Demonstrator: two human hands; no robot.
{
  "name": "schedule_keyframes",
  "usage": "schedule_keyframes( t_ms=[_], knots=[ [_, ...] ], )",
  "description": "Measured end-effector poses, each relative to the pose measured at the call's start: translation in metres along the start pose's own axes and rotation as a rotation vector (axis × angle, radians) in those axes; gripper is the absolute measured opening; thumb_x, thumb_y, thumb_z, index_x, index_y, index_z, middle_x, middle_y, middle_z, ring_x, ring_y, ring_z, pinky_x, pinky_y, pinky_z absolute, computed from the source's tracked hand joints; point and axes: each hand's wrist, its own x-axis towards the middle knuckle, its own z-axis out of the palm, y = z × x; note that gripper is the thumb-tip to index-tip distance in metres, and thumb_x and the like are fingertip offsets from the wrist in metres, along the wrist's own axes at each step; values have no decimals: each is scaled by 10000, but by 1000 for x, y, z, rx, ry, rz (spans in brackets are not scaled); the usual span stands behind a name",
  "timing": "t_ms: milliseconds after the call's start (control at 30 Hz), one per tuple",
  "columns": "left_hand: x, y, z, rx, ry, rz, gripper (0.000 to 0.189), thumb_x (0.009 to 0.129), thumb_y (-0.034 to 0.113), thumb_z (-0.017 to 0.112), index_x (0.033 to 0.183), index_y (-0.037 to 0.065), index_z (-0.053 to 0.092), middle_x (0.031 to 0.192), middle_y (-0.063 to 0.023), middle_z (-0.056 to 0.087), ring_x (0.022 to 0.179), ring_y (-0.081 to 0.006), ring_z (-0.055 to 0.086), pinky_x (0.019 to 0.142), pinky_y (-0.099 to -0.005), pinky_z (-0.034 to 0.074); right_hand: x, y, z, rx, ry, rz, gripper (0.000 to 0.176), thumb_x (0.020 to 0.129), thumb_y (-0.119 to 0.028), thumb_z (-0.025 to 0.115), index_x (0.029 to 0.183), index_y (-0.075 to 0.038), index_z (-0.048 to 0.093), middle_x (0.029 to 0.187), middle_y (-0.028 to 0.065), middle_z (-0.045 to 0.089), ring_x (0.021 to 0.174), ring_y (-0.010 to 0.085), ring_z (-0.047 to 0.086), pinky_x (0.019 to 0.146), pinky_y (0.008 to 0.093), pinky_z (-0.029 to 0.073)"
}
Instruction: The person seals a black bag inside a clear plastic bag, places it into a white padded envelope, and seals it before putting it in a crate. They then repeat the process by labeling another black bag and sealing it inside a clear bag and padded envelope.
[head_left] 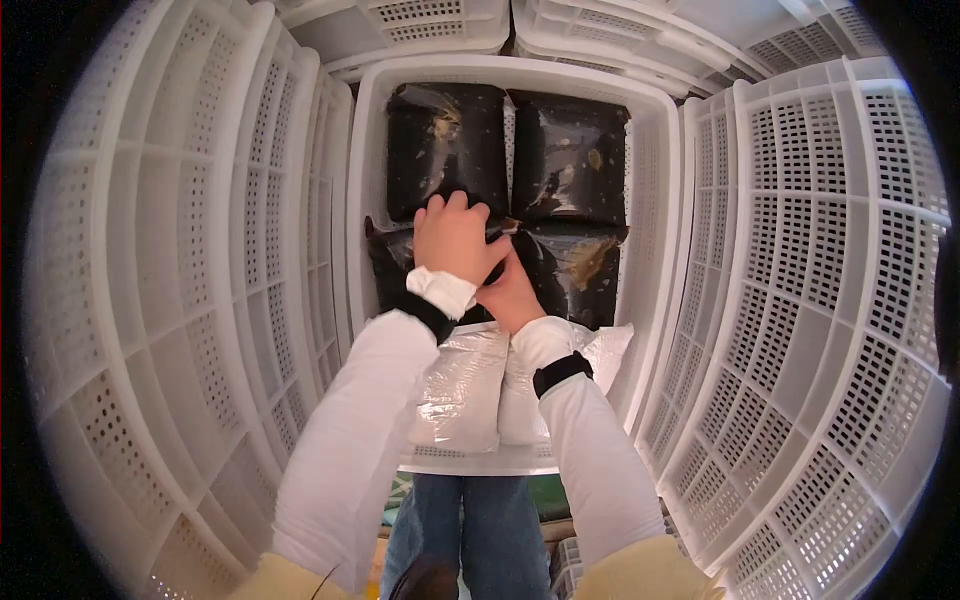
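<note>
Blue jeans [465, 530] fill the bottom edge of the view, seen from above, with two arms in white sleeves reaching forward over them into a white slatted plastic crate [365, 150].

Both hands meet at the middle of the crate. The left hand [455, 240] lies on top, palm down, its fingers curled under so that only the knuckles show. It rests where the black bags meet, and it is not clear whether it grips one of them. The right hand [512, 297] sits just beneath and behind it, touching it. Its fingers are hidden, so their state cannot be told.

Four glossy black bags lie flat in the far part of the crate, two by two and touching: a far-left black bag [447, 145], a far-right black bag [570, 155], a near-left black bag [385, 270] partly under the left wrist, and a near-right black bag [580, 270]. The far pair and the near-right bag show pale brownish smudges.

Closer in, under the forearms, lie silvery-white bags [460, 385], side by side against the crate's near wall.

Stacked white crates rise on the left [180, 300] and on the right [830, 300], and more white crates [420, 25] stand beyond the far rim.
</note>
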Motion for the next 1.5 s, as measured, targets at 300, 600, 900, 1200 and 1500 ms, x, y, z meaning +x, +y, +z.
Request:
schedule_keyframes(
  t_ms=[300,600,900,1200,1500],
  knots=[
    [-74,19,-47,-288,354,91,225,625,172,738,794,64,636,783,-53,489,790,-275,462,709,-396,373,-31,-15,6,103,-61,-185,396,713,-74,687,1054,2,501,963,163,615,863,286,622,751,333,487],
    [-129,42,-85,-667,826,-444,315,834,207,613,1096,46,545,1100,-89,523,998,-227,507,872,-358,403,-76,-86,8,-390,57,-649,628,509,-85,751,1080,9,506,1101,209,508,988,403,508,881,452,426],
    [-117,-47,31,-2516,-85,-319,505,935,419,402,1220,7,470,1217,-133,504,1136,-207,465,993,-320,338,-118,-91,-33,-595,192,-653,720,505,-250,813,1085,54,514,1072,217,516,925,394,534,816,448,476],
    [-91,6,-9,-1730,-109,-410,607,932,492,271,1088,-20,555,1144,-140,556,1124,-234,479,1002,-332,321,-152,-108,-72,-425,202,-353,663,546,-147,817,1111,45,527,996,172,540,897,319,578,770,378,480],
    [-200,101,-225,-868,-540,-460,816,652,544,728,1145,-27,416,996,-257,593,973,-390,583,818,-405,456,-321,-167,-99,1041,335,402,774,766,-464,664,1330,-45,337,1221,90,509,1137,253,486,927,377,432]
  ],
)
